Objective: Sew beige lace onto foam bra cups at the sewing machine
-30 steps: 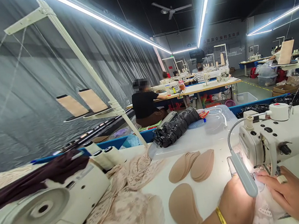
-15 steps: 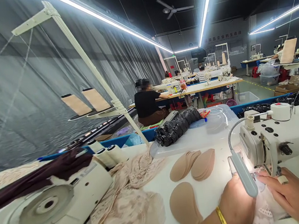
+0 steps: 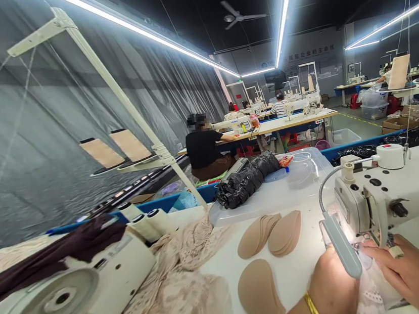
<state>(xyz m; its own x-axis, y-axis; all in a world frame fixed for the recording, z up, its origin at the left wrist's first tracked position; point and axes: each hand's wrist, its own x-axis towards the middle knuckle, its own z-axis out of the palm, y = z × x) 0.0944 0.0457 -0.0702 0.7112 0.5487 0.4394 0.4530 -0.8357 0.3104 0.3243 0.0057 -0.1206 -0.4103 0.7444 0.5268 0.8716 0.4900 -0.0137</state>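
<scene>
My left hand (image 3: pixel 330 285), a gold band at its wrist, is curled at the near side of the sewing machine (image 3: pixel 380 197), gripping a piece of white lace fabric (image 3: pixel 372 292). A grey lamp head (image 3: pixel 342 245) covers its fingertips. From the right, my right hand (image 3: pixel 404 268) presses its thumb and fingers onto the same fabric under the machine head. The needle and the edge being fed are hidden. Left of my hands lie stacks of beige teardrop-shaped pads (image 3: pixel 260 292), two more stacks (image 3: pixel 284 233) behind them.
Beige lace (image 3: pixel 181 298) is heaped at the table's left, by a second machine (image 3: pixel 70 301) with dark cloth over it. A black plastic bundle (image 3: pixel 248 178) rests on a clear lid (image 3: pixel 304 178). A thread stand (image 3: pixel 125 96) rises at left. A co-worker (image 3: pixel 206 147) sits ahead.
The view has shifted slightly, so the background sits a little further left. Both hands stay at the machine on the lace fabric, with hardly any visible movement.
</scene>
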